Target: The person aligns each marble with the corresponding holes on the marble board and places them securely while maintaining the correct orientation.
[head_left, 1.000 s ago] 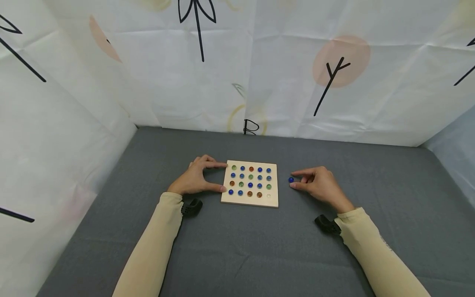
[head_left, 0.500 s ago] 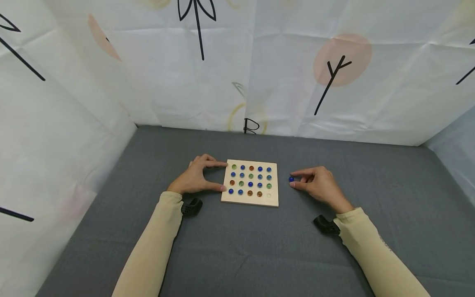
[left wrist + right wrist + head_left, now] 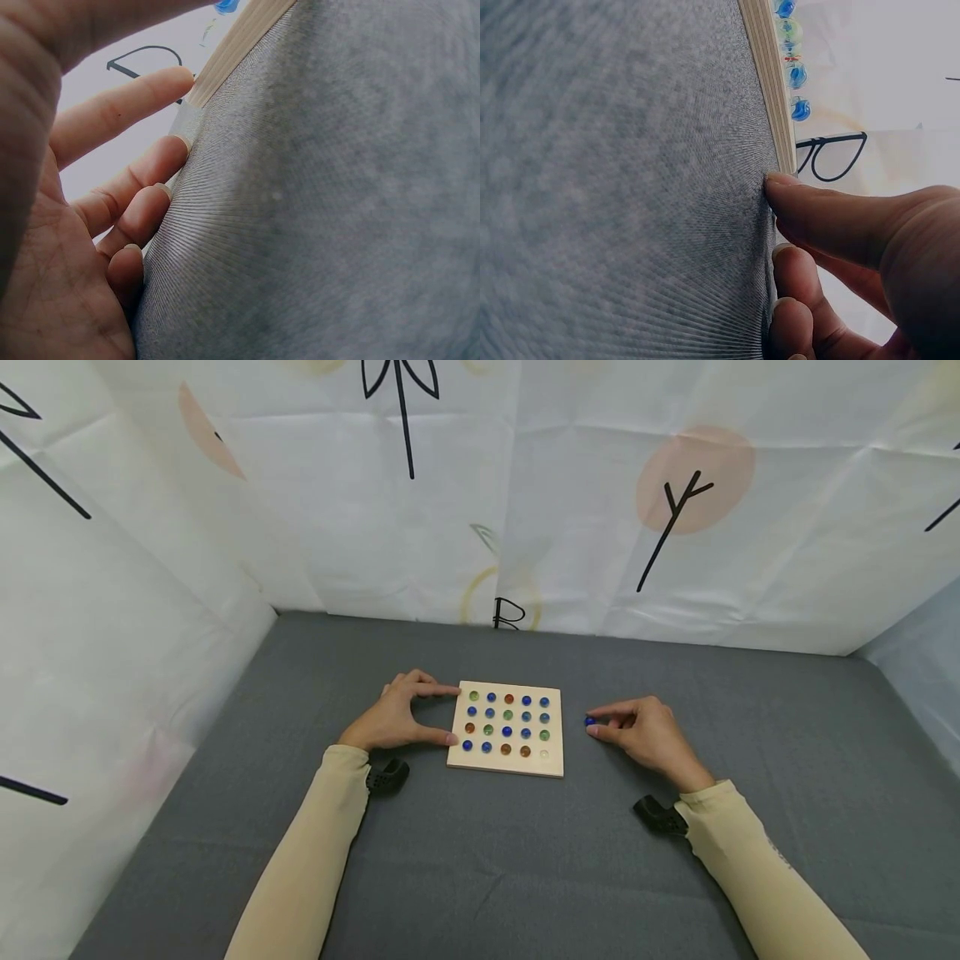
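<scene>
A square wooden board (image 3: 515, 770) lies on the grey cloth, with rows of blue, green and amber marbles set in it. Its near right spot (image 3: 544, 754) looks pale; whether a clear marble sits there I cannot tell. My left hand (image 3: 390, 716) touches the board's left edge, index fingertip at the far corner and thumb lower down, both extended. To the right of the board, apart from it, my right hand (image 3: 648, 732) pinches a blue marble (image 3: 590, 722) between thumb and index finger, low over the cloth. The fingers hide that marble in the right wrist view.
Grey cloth (image 3: 480, 860) covers the table around the board. A white printed sheet (image 3: 570, 527) hangs behind it, and another (image 3: 112, 693) on the left. Black wrist devices (image 3: 388, 778) sit under both sleeves.
My right fingers have closed in on the blue marble, so less of it shows. The board and my left hand stay where they were; the head view shifts very slightly.
</scene>
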`<state>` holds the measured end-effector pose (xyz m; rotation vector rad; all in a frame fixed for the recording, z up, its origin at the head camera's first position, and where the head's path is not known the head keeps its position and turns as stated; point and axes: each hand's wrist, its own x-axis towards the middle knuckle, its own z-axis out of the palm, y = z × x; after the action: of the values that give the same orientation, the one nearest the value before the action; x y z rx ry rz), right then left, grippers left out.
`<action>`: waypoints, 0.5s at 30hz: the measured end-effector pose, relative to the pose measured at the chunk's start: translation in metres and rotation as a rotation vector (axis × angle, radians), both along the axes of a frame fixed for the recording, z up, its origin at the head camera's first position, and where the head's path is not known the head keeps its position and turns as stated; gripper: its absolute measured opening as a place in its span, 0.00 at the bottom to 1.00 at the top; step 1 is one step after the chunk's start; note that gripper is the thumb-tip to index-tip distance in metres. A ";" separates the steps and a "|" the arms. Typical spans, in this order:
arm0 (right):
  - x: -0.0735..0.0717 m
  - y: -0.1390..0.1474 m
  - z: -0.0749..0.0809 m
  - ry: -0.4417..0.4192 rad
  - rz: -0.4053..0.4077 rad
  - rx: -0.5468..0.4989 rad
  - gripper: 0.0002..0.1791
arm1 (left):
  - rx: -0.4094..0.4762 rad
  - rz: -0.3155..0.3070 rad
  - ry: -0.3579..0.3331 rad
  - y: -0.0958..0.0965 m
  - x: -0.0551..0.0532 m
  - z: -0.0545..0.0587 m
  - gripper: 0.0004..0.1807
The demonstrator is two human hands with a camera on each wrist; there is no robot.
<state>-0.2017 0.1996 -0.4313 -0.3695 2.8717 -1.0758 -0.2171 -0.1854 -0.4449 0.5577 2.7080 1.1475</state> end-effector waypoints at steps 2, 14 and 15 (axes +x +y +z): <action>0.000 0.000 0.000 0.002 -0.001 0.004 0.13 | -0.001 0.002 -0.002 0.000 0.000 0.000 0.40; 0.007 -0.007 0.013 0.007 0.038 -0.016 0.13 | -0.002 0.003 -0.002 0.000 0.000 0.000 0.40; 0.009 -0.009 0.014 0.008 0.043 -0.019 0.13 | -0.003 0.002 0.000 0.000 0.000 0.000 0.40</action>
<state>-0.1930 0.1909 -0.4169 -0.4359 2.8479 -1.0975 -0.2171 -0.1854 -0.4449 0.5539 2.7101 1.1444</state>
